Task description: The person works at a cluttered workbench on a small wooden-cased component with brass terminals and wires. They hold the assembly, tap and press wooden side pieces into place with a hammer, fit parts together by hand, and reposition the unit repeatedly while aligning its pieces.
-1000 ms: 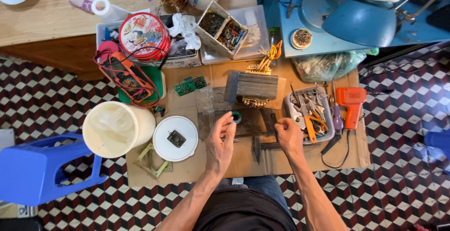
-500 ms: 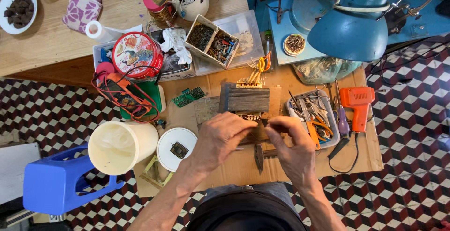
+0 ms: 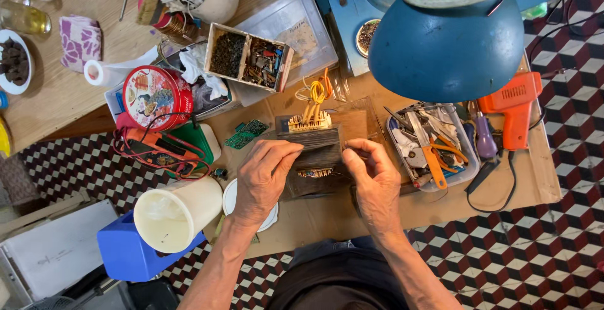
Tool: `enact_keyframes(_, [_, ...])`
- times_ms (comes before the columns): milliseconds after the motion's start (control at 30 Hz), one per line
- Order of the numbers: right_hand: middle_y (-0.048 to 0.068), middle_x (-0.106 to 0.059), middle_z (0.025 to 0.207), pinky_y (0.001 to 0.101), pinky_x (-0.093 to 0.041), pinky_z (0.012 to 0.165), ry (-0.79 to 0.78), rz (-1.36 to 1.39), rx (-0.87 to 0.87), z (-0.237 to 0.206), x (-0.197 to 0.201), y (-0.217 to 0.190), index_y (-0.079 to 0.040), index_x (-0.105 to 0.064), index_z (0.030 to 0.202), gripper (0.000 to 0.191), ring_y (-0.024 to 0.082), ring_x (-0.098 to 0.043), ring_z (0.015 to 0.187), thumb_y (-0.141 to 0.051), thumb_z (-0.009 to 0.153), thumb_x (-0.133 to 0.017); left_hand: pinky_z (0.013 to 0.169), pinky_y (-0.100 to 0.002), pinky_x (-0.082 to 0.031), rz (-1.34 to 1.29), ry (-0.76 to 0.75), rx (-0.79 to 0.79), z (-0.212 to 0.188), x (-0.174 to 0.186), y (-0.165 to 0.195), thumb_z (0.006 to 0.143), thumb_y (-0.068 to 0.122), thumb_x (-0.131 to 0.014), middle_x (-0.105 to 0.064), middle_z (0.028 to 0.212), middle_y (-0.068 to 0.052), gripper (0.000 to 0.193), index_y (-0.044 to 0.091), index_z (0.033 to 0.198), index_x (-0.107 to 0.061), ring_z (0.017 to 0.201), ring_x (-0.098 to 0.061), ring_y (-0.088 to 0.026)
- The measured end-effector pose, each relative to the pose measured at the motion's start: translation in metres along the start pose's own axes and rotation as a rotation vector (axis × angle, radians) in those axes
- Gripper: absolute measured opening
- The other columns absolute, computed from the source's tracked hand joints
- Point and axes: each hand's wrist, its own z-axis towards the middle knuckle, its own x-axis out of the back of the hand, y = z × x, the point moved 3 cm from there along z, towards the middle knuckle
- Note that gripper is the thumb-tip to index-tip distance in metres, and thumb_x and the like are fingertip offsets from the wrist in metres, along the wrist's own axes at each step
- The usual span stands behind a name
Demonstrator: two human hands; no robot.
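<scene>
Both hands work on a transformer [image 3: 313, 143], a dark laminated block with pale terminal strips and orange-yellow leads at its far side, sitting near the middle of the cardboard-covered bench [image 3: 503, 190]. Left hand [image 3: 263, 181]: palm down, fingers curled over the block's left end and touching its top face; whether they clamp it cannot be told. Right hand [image 3: 374, 181]: thumb and forefinger pinched narrow at the block's right end, closed on something too small to make out. Just left of the left hand, a white round lid [image 3: 231, 200] lies partly under the wrist, and a cream plastic tub [image 3: 176, 212] lies on its side at the bench's left edge, over a blue stool [image 3: 126, 253]. Green circuit boards [image 3: 246, 134] lie near the block's far-left corner. Right side of bench: clear tray of hand tools [image 3: 434, 146], then an orange soldering gun [image 3: 513, 105] near the right edge. A blue lamp shade [image 3: 447, 39] hangs over the far right corner. Far left: red round tin [image 3: 157, 96], wooden parts box [image 3: 248, 57].
</scene>
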Motion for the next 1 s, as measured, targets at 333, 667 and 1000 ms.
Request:
enact_keyframes(333, [0.003,-0.061,0.121,0.0244,-0.055,0.085,-0.031,-0.13,0.107,0.008,-0.003,0.008,-0.001,-0.067,0.117,0.027,0.009,-0.065,0.095,-0.009,0.093,-0.074,0.081,-0.034,-0.056,0.018,-0.049,0.049,0.008,-0.005,-0.005,0.088,0.005,-0.078,-0.071,0.097,-0.005,0.016,0.007,0.104,-0.072,0.092,-0.068,-0.022])
enact_keyframes(667, [0.004,-0.061,0.123,0.0243,-0.056,0.085,-0.053,-0.147,0.083,0.011,0.0,0.003,-0.001,-0.067,0.118,0.028,0.009,-0.065,0.094,-0.008,0.092,-0.074,0.078,-0.032,-0.057,0.007,-0.086,0.111,0.012,-0.01,-0.007,0.088,0.005,-0.078,-0.072,0.097,-0.004,0.016,0.008,0.103,-0.075,0.091,-0.069,-0.02])
enact_keyframes(1000, [0.004,-0.061,0.124,0.0252,-0.057,0.085,-0.071,-0.165,0.058,0.013,-0.001,-0.001,-0.001,-0.066,0.118,0.028,0.009,-0.066,0.094,-0.01,0.092,-0.073,0.078,-0.03,-0.058,0.025,-0.09,0.083,0.013,-0.011,-0.011,0.087,0.005,-0.08,-0.071,0.096,-0.002,0.016,0.008,0.102,-0.075,0.09,-0.069,-0.018])
